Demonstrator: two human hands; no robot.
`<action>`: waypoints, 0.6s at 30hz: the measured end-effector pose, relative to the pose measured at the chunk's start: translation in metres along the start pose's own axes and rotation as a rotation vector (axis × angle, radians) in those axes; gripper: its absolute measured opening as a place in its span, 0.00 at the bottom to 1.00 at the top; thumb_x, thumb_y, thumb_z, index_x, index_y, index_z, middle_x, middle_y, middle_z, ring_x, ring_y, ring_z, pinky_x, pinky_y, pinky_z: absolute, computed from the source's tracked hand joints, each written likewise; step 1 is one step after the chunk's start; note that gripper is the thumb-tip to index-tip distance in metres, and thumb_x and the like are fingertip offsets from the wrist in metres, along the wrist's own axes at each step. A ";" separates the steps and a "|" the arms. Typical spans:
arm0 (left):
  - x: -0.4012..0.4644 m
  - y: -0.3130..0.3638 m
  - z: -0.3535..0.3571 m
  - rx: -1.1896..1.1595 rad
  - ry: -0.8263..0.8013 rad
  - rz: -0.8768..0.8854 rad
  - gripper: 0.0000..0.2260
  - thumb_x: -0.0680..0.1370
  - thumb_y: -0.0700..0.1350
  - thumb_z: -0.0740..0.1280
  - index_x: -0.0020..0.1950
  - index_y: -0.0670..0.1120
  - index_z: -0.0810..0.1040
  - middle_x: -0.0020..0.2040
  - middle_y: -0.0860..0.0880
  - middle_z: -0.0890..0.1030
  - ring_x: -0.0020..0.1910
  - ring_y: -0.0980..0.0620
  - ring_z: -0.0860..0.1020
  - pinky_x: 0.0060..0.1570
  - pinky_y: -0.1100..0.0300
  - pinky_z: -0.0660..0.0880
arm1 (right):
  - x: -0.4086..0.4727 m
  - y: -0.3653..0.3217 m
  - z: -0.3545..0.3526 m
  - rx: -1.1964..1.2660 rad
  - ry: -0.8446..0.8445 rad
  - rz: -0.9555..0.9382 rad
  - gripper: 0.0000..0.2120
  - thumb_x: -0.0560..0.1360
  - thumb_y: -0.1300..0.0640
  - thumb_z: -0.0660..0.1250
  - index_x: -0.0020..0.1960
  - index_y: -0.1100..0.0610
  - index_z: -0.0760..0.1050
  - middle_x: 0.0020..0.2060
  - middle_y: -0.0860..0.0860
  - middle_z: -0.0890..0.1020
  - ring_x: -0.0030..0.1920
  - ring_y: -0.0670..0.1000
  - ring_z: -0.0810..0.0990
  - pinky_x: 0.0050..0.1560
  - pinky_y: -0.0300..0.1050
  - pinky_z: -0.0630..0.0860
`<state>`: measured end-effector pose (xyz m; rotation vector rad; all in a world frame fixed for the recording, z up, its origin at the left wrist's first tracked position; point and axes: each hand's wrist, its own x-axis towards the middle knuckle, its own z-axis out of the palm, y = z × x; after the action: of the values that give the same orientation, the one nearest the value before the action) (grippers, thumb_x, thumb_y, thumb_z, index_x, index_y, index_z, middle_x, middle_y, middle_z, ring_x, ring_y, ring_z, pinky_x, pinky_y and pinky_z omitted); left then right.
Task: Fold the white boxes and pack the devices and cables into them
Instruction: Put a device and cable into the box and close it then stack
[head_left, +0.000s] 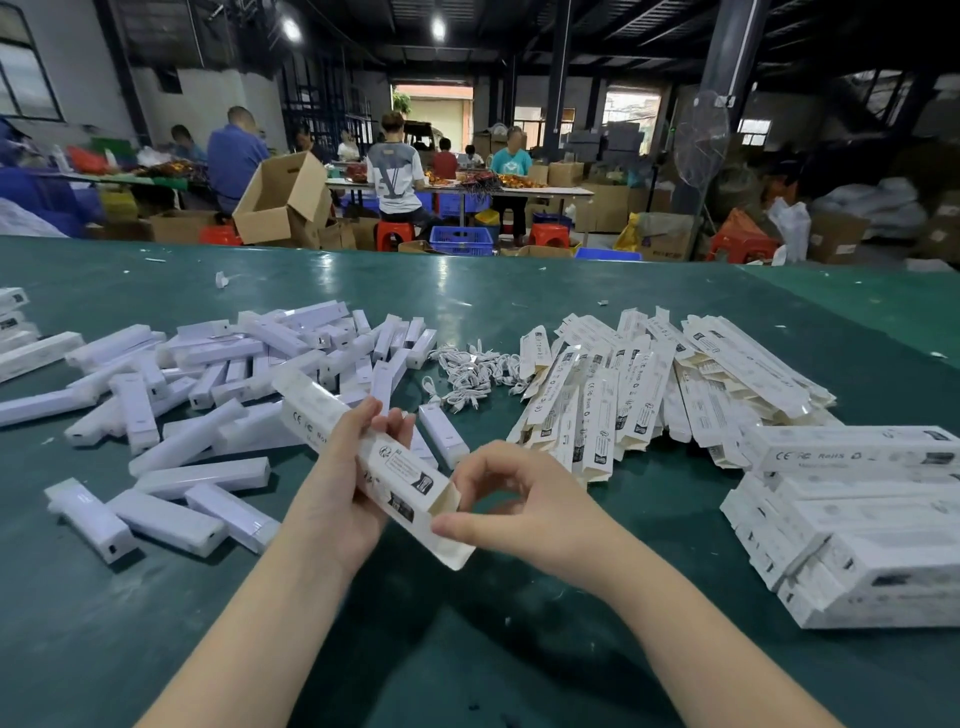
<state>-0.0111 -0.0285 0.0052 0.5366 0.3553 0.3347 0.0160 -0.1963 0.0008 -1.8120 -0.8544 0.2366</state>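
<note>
My left hand (347, 467) grips a long white box (332, 415) around its middle, holding it slanted above the green table (467, 649). The box's near end is open, with a flap sticking out towards me. My right hand (514, 499) is at that open end, thumb pressing the flap (454, 545) and fingers curled over the opening. A heap of white devices (208, 374) wrapped in clear film lies to the left. Small coiled white cables (475, 369) sit in a pile behind the hands. Flat unfolded boxes (649, 384) are spread out to the right.
Closed white boxes (857, 525) are stacked at the right edge of the table. Beyond the table's far edge, several people sit at other tables among cardboard cartons (283, 200), red stools and blue crates (461, 240).
</note>
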 end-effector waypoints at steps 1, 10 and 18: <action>0.000 0.000 -0.001 -0.031 0.002 -0.004 0.05 0.74 0.39 0.72 0.43 0.42 0.76 0.29 0.50 0.79 0.32 0.55 0.83 0.33 0.63 0.80 | 0.000 0.001 0.002 -0.022 -0.003 -0.019 0.11 0.64 0.49 0.78 0.35 0.50 0.76 0.41 0.44 0.80 0.45 0.43 0.80 0.47 0.37 0.75; 0.000 0.003 0.000 -0.195 0.007 0.017 0.04 0.75 0.33 0.60 0.45 0.39 0.73 0.32 0.44 0.77 0.30 0.52 0.81 0.38 0.58 0.82 | -0.002 -0.005 0.022 0.015 -0.012 -0.090 0.06 0.68 0.47 0.74 0.33 0.42 0.79 0.44 0.40 0.77 0.46 0.42 0.79 0.45 0.39 0.78; -0.001 0.001 0.002 -0.196 -0.017 0.053 0.05 0.76 0.32 0.59 0.49 0.38 0.72 0.30 0.45 0.75 0.29 0.53 0.79 0.41 0.57 0.82 | -0.003 -0.007 0.021 -0.059 -0.006 -0.101 0.07 0.76 0.56 0.71 0.41 0.55 0.85 0.50 0.44 0.75 0.49 0.40 0.77 0.54 0.33 0.72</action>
<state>-0.0112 -0.0294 0.0078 0.3569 0.2890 0.4115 -0.0001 -0.1820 -0.0025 -1.8172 -0.9629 0.1534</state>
